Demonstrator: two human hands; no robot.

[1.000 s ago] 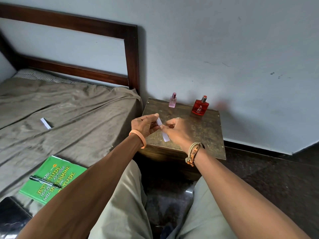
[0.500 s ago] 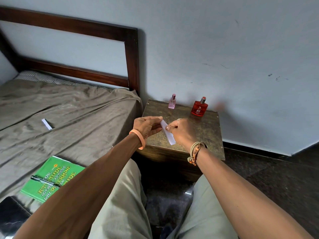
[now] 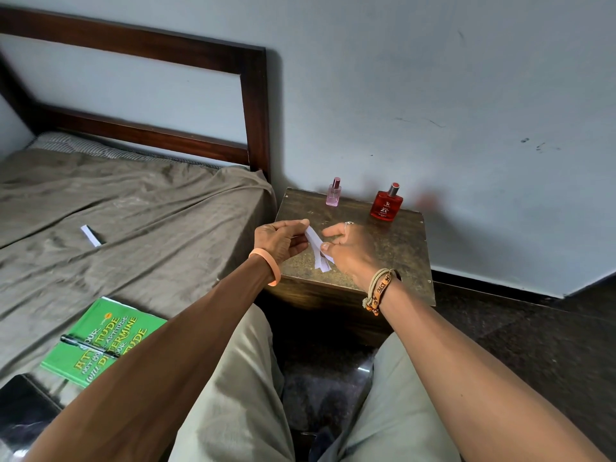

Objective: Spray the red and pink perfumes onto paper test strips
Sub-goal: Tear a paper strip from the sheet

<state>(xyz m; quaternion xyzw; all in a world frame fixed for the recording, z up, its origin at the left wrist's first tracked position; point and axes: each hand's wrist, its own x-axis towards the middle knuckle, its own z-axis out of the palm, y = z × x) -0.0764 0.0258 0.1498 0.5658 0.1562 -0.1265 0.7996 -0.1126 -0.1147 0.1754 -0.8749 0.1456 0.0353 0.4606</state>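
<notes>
Over the wooden bedside table point(image 3: 405, 261), my left hand point(image 3: 278, 243) pinches the top end of white paper test strips point(image 3: 318, 251). My right hand point(image 3: 350, 251) pinches the strips lower down with thumb and a finger; the strips fan apart at the bottom. At the table's back edge stand a small pink perfume bottle point(image 3: 333, 193) and, to its right, a red perfume bottle point(image 3: 386, 204), both upright and capped. Another white strip point(image 3: 90, 235) lies on the bed sheet to the left.
A bed with a brown sheet point(image 3: 133, 228) and dark wooden headboard point(image 3: 253, 111) adjoins the table on the left. A green book with a pen on it point(image 3: 100, 345) and a dark object point(image 3: 23, 408) lie on the bed near me. The wall is right behind the bottles.
Both hands stay over the table with the paper. The strips now hang longer and split apart at the bottom; my right hand's fingers have spread a little.
</notes>
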